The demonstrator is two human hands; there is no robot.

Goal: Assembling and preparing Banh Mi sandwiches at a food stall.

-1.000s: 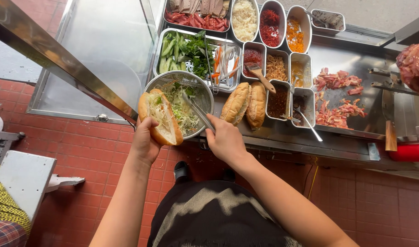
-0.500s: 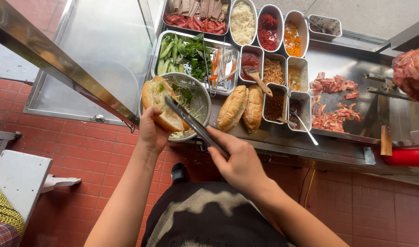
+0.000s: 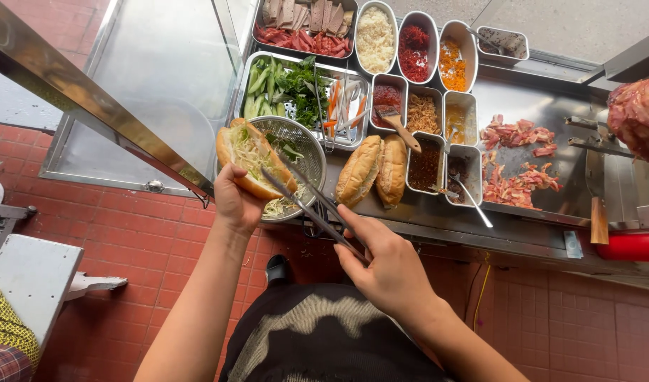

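Note:
My left hand point(image 3: 236, 205) holds a split bread roll point(image 3: 248, 157) filled with shredded vegetables, over a round metal bowl point(image 3: 312, 157) of salad. My right hand point(image 3: 385, 265) grips metal tongs point(image 3: 310, 205); their tips lie across the roll's filling. Two whole bread rolls point(image 3: 375, 170) rest on the steel counter to the right of the bowl.
Metal tubs hold sliced meats point(image 3: 303, 28), shredded white filling point(image 3: 376, 39), red point(image 3: 415, 46) and orange point(image 3: 453, 60) toppings, and greens with cucumber point(image 3: 285, 85). Small sauce tubs point(image 3: 425, 159) hold spoons. Chopped meat point(image 3: 515, 159) lies on a steel tray. A glass case point(image 3: 147, 78) stands left.
My right hand drew back toward me with the tongs, whose tips went from the bowl onto the roll. The left hand kept the roll over the bowl and tilted it more open.

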